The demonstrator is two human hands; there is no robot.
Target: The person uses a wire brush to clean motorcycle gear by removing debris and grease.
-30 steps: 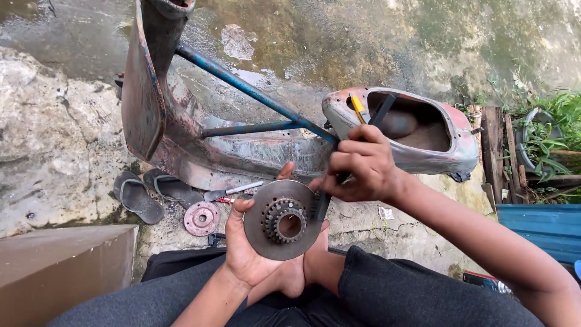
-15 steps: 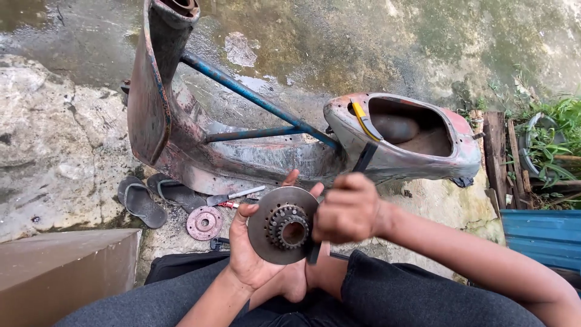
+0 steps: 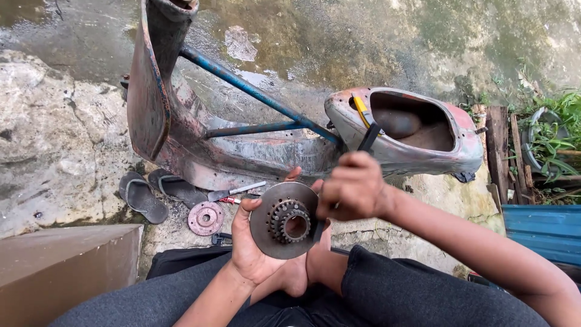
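We see the left hand (image 3: 254, 251) clamped on the round gear disc (image 3: 284, 221); the right hand (image 3: 354, 186) grips a black tool (image 3: 368, 138) at its edge, above wet concrete ground (image 3: 363, 42).

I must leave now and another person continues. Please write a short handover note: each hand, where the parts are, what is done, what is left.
Left hand: cradles the round grey metal disc with toothed centre hub from below.
Right hand: closed grip on a black-and-yellow-handled tool, at the disc's right edge.
Nearby: small reddish round plate on the ground beside a pair of sandals; stripped rusty scooter frame behind.
Done: disc is off the frame, in hand.
Left: cannot tell.
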